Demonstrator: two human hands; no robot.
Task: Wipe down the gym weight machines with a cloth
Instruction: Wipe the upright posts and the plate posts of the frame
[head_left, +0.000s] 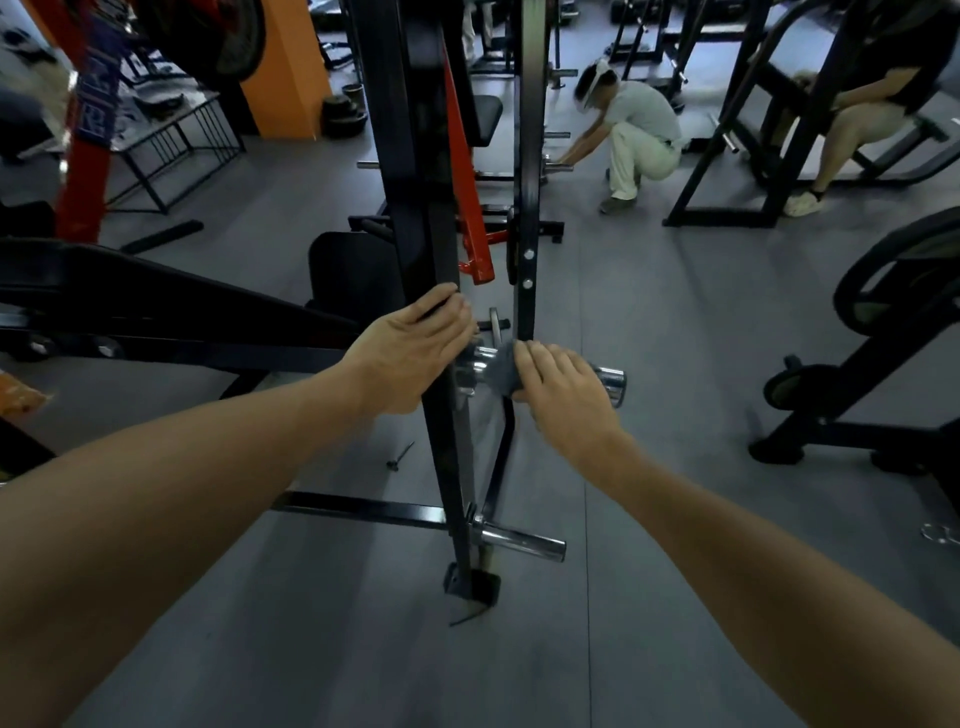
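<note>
A black upright post (448, 457) of a weight rack stands straight ahead, with a chrome plate peg (612, 383) sticking out to its right at hand height. My left hand (410, 353) grips the post, fingers wrapped round its far side. My right hand (563, 387) holds a grey cloth (501, 370) wrapped over the middle of the chrome peg, fingers curled over it. Only the peg's end and a bit near the post show.
A second chrome peg (519, 540) juts from the post near the floor. A second black upright (529, 218) and a red bar (470, 208) stand behind. A black bench (171, 312) lies left, another machine (883, 374) right. A crouching person (636, 137) works farther back.
</note>
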